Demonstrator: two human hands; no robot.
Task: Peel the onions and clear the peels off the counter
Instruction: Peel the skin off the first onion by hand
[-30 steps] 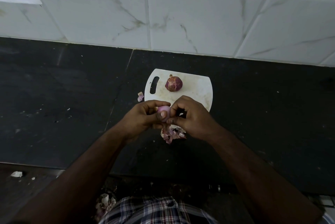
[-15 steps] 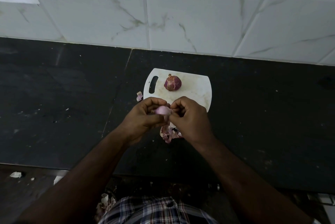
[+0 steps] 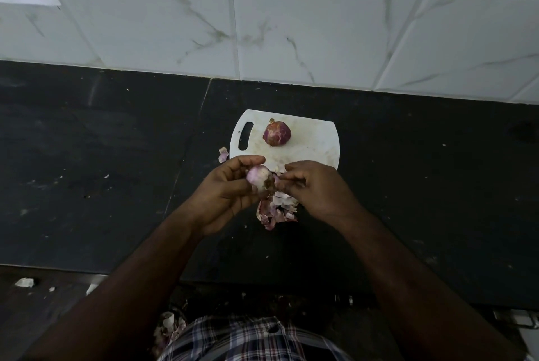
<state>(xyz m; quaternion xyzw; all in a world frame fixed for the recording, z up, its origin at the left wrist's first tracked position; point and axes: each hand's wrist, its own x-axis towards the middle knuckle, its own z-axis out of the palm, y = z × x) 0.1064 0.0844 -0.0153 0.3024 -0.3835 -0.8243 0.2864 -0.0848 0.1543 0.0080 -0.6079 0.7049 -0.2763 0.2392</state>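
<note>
Head view: black stone desk (image 3: 87, 156) w/ seam, white marble-look tiles (image 3: 291, 25) behind; no writing legible. Left hand (image 3: 224, 194) grip curled round pale onion (image 3: 258, 178) above desk. Right hand (image 3: 318, 188) pinches peel at it. Peels (image 3: 277, 209) heaped below, near front edge. Board (image 3: 315, 141) carries unpeeled onion (image 3: 276, 133). Desk bare both sides.

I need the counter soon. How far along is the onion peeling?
Done: nothing fully. In hand: left hand holds a mostly peeled onion; right hand pulls skin. Left: the unpeeled onion on the cutting board, and the peel pile.
</note>
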